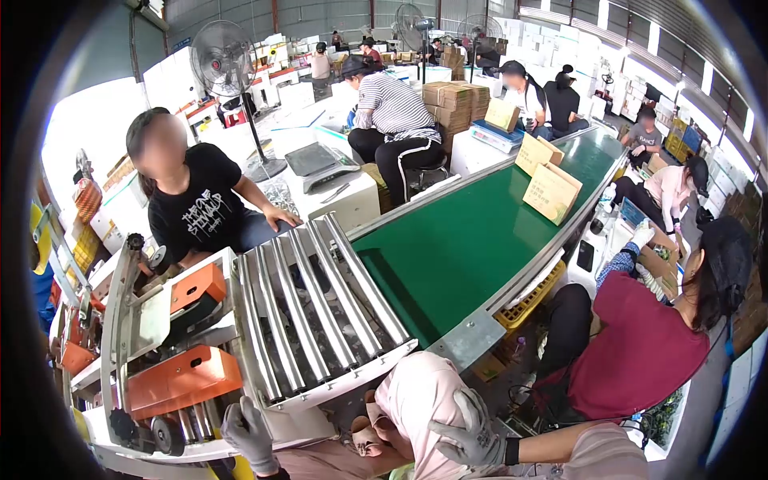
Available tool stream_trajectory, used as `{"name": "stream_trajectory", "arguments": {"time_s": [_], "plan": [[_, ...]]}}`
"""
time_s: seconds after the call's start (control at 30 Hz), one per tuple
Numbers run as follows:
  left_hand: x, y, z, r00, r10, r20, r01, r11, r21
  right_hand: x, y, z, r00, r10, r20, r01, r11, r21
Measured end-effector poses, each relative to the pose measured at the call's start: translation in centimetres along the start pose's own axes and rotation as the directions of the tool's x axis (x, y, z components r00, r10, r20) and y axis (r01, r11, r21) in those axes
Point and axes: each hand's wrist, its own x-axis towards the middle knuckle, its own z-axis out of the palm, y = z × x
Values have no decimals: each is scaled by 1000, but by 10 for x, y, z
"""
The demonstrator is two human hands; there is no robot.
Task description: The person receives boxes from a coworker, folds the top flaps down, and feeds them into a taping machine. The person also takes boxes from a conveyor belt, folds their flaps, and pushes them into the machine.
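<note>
My left hand (246,436), in a grey work glove, is at the bottom left with its fingers curled in. I see nothing held in it. It is beside the white frame of a carton-sealing machine with an orange cover (184,382), near the end of the roller section (320,300). My right hand (472,436), gloved the same way, rests on my knee (424,392), which is draped in pale pink cloth. Its fingers are spread and it holds nothing.
A green conveyor belt (448,252) runs away to the upper right, with cardboard boxes (552,194) standing on its far part. One person (204,192) sits across the rollers; another in a maroon top (640,344) sits at right. Below the belt is a yellow crate (528,300).
</note>
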Motion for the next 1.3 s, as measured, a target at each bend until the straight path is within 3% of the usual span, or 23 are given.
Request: {"name": "stream_trajectory", "arguments": {"time_s": [1.3], "plan": [[-1, 4, -3, 999, 17, -28, -17, 1000, -21, 2, -2, -1, 1000, -1, 19, 2, 999, -49]]}}
